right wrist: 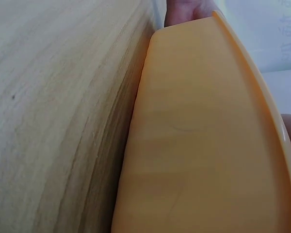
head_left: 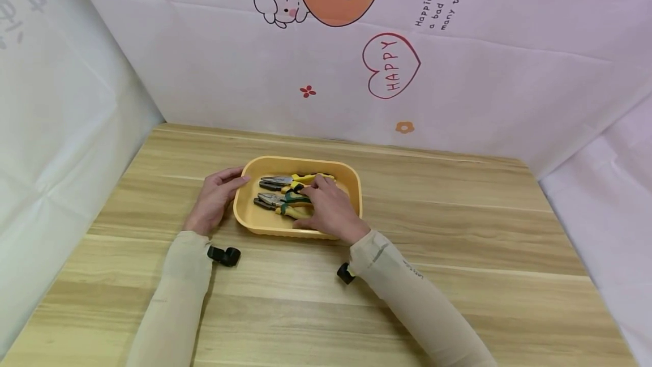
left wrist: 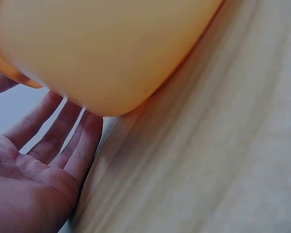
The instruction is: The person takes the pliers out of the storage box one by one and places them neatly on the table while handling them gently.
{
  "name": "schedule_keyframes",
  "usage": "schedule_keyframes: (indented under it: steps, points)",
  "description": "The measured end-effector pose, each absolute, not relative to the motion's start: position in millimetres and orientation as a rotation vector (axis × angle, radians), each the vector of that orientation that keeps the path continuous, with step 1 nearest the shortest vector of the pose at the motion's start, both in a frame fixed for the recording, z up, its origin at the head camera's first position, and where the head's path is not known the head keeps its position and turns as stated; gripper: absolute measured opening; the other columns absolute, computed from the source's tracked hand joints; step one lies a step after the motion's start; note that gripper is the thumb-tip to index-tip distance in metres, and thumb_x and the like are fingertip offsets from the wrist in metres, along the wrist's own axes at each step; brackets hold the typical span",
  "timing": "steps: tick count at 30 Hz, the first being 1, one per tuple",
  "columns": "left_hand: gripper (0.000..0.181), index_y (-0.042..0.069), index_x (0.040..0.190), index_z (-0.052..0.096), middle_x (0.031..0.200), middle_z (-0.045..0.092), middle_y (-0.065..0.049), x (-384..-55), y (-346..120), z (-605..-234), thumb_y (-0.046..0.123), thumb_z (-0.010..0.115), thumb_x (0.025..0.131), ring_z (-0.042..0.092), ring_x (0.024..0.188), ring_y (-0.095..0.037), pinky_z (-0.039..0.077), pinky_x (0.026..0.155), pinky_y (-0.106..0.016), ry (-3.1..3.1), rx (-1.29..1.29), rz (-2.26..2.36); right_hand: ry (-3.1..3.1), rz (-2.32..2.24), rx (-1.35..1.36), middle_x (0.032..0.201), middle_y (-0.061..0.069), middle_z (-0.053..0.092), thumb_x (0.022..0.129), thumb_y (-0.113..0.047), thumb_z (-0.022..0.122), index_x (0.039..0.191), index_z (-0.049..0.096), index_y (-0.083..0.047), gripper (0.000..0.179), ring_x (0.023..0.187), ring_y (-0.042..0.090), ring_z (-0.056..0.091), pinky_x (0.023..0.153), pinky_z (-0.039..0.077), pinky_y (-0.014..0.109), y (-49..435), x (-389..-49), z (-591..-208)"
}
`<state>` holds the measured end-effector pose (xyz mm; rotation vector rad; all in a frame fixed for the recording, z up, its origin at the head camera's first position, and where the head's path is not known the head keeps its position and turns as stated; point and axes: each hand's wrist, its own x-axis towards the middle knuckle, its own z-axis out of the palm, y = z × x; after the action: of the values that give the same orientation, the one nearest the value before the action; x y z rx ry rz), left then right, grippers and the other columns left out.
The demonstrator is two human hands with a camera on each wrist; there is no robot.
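A yellow plastic tub (head_left: pixel 245 208) stands on the table with two pairs of pliers inside, jaws to the left. One pair of pliers (head_left: pixel 287 197) has green-and-yellow handles; behind it lie yellow-and-black pliers (head_left: pixel 300 178). At the tub's left end my left hand (head_left: pixel 216 197) grips the rim, thumb over the edge; the left wrist view shows its fingers (left wrist: pixel 82 145) against the outer wall. My right hand (head_left: pixel 331 208) reaches in over the front right rim, its thumb and fingers curled round the green-and-yellow handles, whose ends it hides. In the right wrist view the tub's wall (right wrist: pixel 194 126) hides this hold.
The wood-grain table (head_left: pixel 458 231) extends to both sides of the tub and in front of it. A white printed cloth (head_left: pixel 484 89) hangs behind the table's far edge, and white cloth hangs on the left and right. Small black cameras sit at both wrists.
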<state>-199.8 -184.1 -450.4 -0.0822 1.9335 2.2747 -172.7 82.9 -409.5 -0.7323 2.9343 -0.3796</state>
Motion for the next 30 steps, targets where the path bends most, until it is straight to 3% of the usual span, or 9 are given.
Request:
schedule_keyframes:
  steps: [14,20,30]
  points:
    - [0.051,-0.014,0.142,0.047,0.116,0.063,-0.006,-200.8,-183.8,-450.7,0.007,0.065,0.1,0.068,0.097,-0.011,0.058,0.087,-0.022,1.941,-0.098,2.273,2.96,-0.472,-0.76,0.111,0.004,0.059,0.074,-0.051,0.089,0.132,0.069,-0.011,0.073,0.096,0.02,0.055,0.079,0.051,0.035,85.7,-173.3,-410.0]
    - [0.051,-0.014,0.143,0.047,0.115,0.064,-0.003,-200.5,-184.2,-451.5,0.007,0.065,0.099,0.069,0.097,-0.011,0.058,0.088,-0.022,1.935,-0.096,2.274,2.963,-0.5,-0.736,0.115,0.003,0.061,0.073,-0.052,0.09,0.132,0.069,-0.014,0.073,0.103,0.021,0.055,0.084,0.05,0.036,87.6,-173.8,-410.0]
    - [0.051,-0.012,0.143,0.048,0.119,0.063,-0.006,-200.2,-184.3,-450.0,0.009,0.065,0.1,0.068,0.099,-0.01,0.057,0.088,-0.022,1.947,-0.089,2.263,2.961,-0.66,-0.645,0.112,0.001,0.057,0.076,-0.048,0.089,0.134,0.068,-0.012,0.072,0.101,0.02,0.053,0.071,0.049,0.034,92.7,-174.5,-402.0]
